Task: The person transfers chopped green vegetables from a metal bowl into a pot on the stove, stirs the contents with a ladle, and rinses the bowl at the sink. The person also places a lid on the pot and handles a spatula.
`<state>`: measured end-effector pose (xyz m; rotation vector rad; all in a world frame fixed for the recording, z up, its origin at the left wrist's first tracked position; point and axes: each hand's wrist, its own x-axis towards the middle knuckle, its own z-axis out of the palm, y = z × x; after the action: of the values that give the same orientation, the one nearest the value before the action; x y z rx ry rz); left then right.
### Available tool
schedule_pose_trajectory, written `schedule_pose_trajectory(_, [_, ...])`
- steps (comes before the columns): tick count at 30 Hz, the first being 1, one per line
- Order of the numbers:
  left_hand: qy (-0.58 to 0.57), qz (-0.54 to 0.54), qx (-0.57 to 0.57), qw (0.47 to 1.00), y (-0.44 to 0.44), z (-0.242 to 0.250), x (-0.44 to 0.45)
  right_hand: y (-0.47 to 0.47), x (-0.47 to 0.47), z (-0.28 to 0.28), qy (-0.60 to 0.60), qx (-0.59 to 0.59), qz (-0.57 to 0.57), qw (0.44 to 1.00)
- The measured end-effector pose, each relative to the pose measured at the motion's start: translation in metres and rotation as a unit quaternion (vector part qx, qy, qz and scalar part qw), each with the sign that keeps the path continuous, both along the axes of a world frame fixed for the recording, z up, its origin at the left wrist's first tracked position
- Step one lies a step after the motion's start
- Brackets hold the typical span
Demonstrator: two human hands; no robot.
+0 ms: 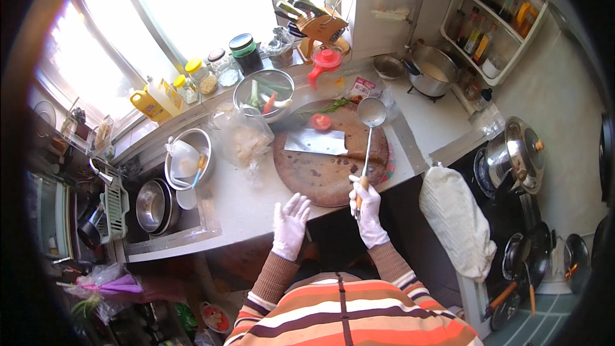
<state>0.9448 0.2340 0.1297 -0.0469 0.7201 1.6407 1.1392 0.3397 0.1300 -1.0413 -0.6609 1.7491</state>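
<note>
In white gloves, my right hand (367, 209) grips the wooden handle of a metal ladle (372, 112), its bowl pointing away from me over the cutting board. My left hand (291, 223) is at the counter's front edge, fingers spread and holding nothing. Before me lies a round wooden cutting board (317, 180). On it rest a cleaver blade (314, 141), a halved tomato (321, 121) and green herb sprigs (336, 104). Whether the cleaver's handle is hidden under the ladle's side I cannot tell.
Behind the board stand a bowl of vegetables (264, 79), a plastic bag (245, 137) and a knife block (319, 24). A metal basin (207, 154) is by the sink at left. On the right are a pan with liquid (435, 69), a cloth (454, 221) and a lidded pot (509, 158).
</note>
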Motion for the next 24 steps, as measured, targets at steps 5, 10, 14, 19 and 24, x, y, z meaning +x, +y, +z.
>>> schedule_pose_trajectory(5, [0.027, 0.06, -0.008, 0.998, -0.053, -0.02, -0.075, 0.013, -0.049, -0.047, -0.035, -0.006, -0.073, 0.997])
schedule_pose_trajectory(10, [0.017, 0.13, 0.003, 0.991, -0.115, -0.032, -0.112, -0.004, -0.058, -0.068, -0.086, -0.028, -0.095, 0.991])
schedule_pose_trajectory(14, [-0.013, 0.194, 0.021, 0.981, -0.134, -0.051, -0.111, 0.0, -0.054, -0.091, -0.084, -0.022, -0.067, 0.994])
schedule_pose_trajectory(19, [-0.03, 0.256, -0.032, 0.966, -0.163, -0.053, -0.099, -0.015, -0.052, -0.118, -0.187, -0.009, -0.018, 0.982])
schedule_pose_trajectory(24, [-0.044, 0.291, -0.034, 0.955, -0.17, -0.048, -0.107, -0.023, -0.045, -0.121, -0.29, 0.063, 0.013, 0.955])
